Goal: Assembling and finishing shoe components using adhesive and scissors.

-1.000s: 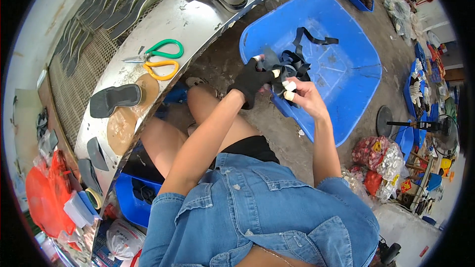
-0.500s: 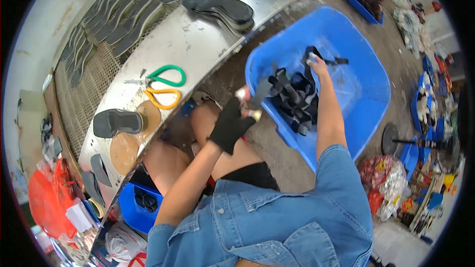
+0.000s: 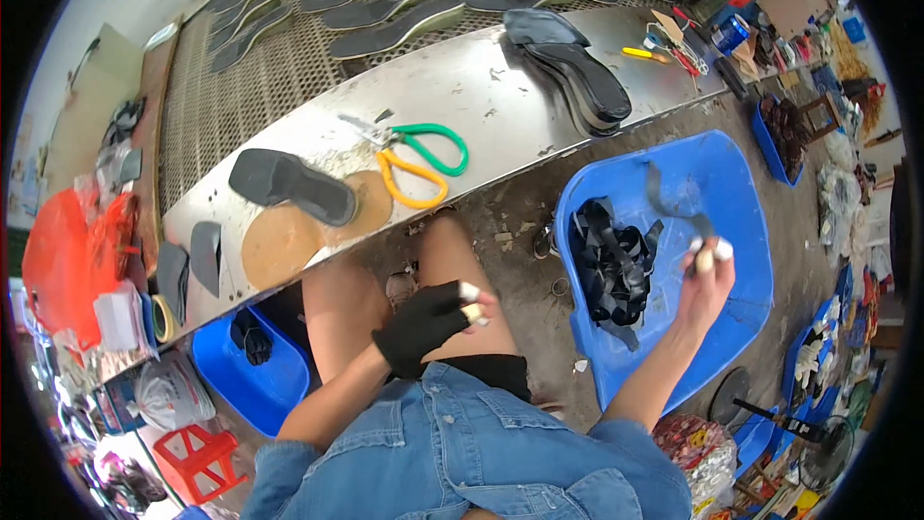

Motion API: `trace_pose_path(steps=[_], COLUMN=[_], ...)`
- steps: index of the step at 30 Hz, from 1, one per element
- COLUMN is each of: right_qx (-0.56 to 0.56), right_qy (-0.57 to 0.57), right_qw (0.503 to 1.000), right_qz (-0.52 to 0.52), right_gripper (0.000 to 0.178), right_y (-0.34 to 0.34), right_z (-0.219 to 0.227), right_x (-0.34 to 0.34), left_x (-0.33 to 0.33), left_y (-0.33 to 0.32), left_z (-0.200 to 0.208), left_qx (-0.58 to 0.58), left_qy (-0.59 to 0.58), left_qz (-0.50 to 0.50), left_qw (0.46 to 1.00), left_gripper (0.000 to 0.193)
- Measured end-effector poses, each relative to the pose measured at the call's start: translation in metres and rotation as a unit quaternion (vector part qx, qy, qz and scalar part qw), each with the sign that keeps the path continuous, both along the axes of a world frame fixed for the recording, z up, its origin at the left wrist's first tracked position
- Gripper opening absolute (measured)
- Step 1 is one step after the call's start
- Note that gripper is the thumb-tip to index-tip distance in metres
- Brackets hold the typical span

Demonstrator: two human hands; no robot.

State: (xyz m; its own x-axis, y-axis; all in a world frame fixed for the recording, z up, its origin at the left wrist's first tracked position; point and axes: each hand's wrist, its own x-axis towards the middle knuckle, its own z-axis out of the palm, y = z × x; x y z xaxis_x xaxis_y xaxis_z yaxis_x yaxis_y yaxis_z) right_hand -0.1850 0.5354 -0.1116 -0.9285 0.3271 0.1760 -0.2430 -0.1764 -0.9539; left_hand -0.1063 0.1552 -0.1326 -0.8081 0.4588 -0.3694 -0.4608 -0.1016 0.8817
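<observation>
Left hand [image 3: 428, 327] pulled back to the lap, right hand [image 3: 705, 289] swung across the large blue plastic tub [image 3: 739, 173]

Half a second ago the left hand, in a black fingerless glove, was beside the tub's near rim, and the right was by the heap; now the left hovers above the thighs and the right is over the tub's right side. The bare right grip, its fingertips capped in white, is pinched on one end of a long dark grey flexible strip [image 3: 657, 193], which curves away inside the tub, apart from the tangled heap of black strips [image 3: 613, 274] at the tub's left. The left grip is released, fingers loosely curled, with nothing visible in it.

On the silver metal counter [image 3: 462, 101] lie scissors with green and yellow handles [image 3: 393, 138], just beside a black shoe sole [image 3: 294, 186] that partly overlaps two round tan discs [image 3: 279, 246]. Farther along stands a stack of thick black soles [image 3: 577, 77].
</observation>
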Motion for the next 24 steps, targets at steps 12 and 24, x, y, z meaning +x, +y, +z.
trace_pose_path(steps=[12,24], right_qx=[0.211,-0.028], right_qy=[0.164,-0.137], right_qw=[0.798,0.723], right_qz=[0.540,0.676], right_gripper=[0.029,0.054], right_y=[-0.309,-0.394], right_z=[0.047,0.029], right_x=[0.103,0.051], left_x=[0.038,0.049], left_y=[-0.115,-0.226], left_z=[0.044,0.114], left_qx=[0.176,-0.096], left_qy=[-0.083,0.249], left_qz=[0.149,-0.038], left_qw=[0.970,0.963], left_gripper=[0.052,0.032])
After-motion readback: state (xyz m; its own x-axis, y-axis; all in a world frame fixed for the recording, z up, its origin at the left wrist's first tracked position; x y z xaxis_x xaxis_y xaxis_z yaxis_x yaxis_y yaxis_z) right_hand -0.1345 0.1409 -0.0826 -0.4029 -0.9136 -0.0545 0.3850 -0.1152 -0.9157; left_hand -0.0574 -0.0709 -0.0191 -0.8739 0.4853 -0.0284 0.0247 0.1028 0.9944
